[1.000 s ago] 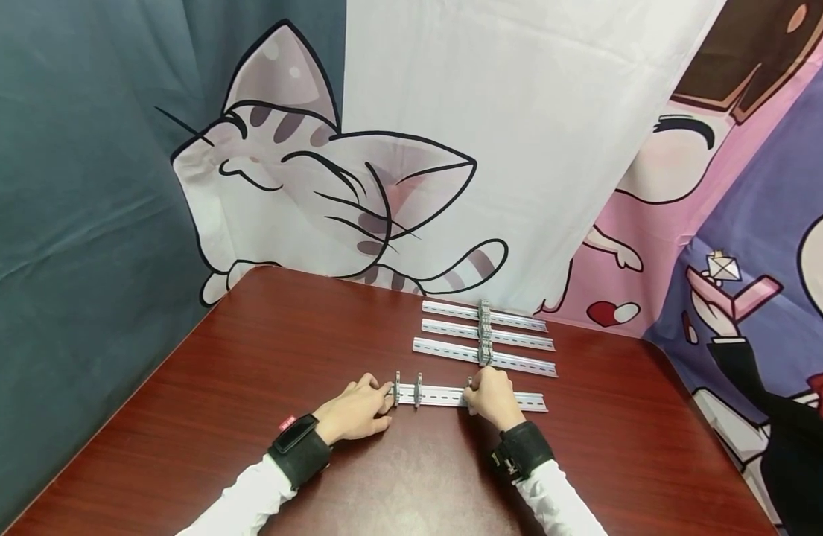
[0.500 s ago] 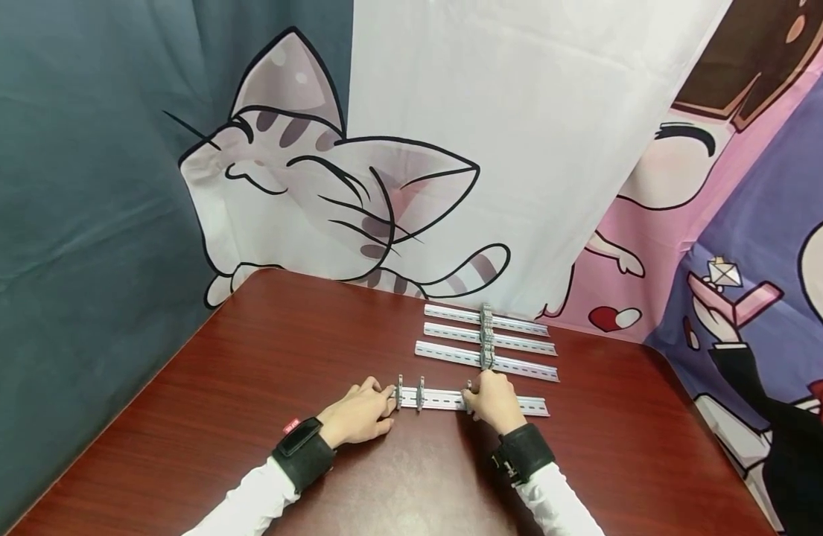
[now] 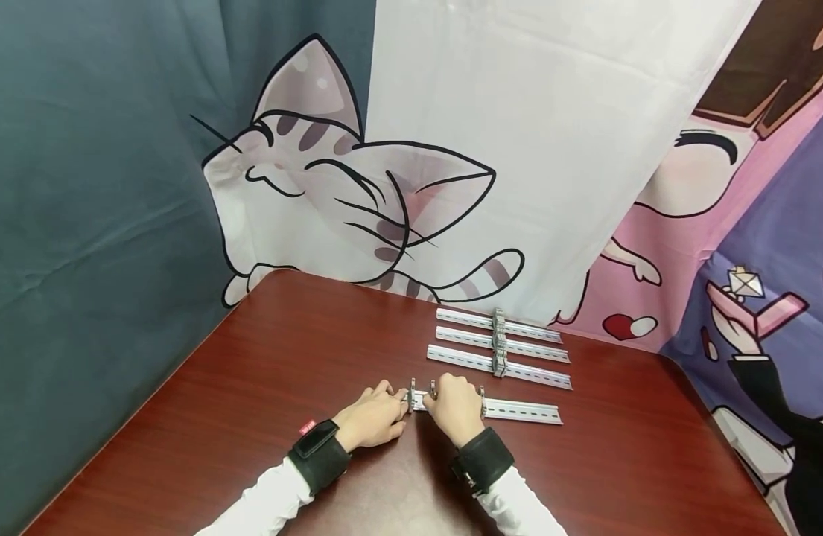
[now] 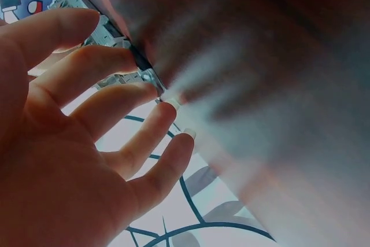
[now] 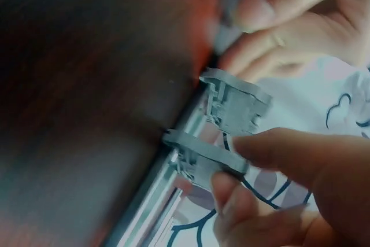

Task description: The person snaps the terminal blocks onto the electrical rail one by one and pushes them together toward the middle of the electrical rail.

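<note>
Four slotted metal rails lie on the dark red table (image 3: 284,372). The nearest rail (image 3: 521,411) carries three grey clip-on blocks. My left hand (image 3: 392,406) pinches this rail's left end, beside the leftmost block (image 3: 411,394); its fingertips (image 4: 151,92) touch the rail end (image 4: 147,76). My right hand (image 3: 436,394) pinches the middle block (image 5: 199,157) between thumb and fingers. The leftmost block (image 5: 237,102) stands just beyond it. The third block (image 3: 482,400) stands free to the right of my right hand.
Three more rails (image 3: 501,344) lie parallel behind, each with grey blocks (image 3: 498,363) near its middle. Printed cloth hangs around the table's far edges. The table's right edge (image 3: 719,439) is near the rails' right ends.
My right hand has left the rightmost block and moved left along the nearest rail to the middle block. The left hand stays at the rail's left end. The head view has shifted.
</note>
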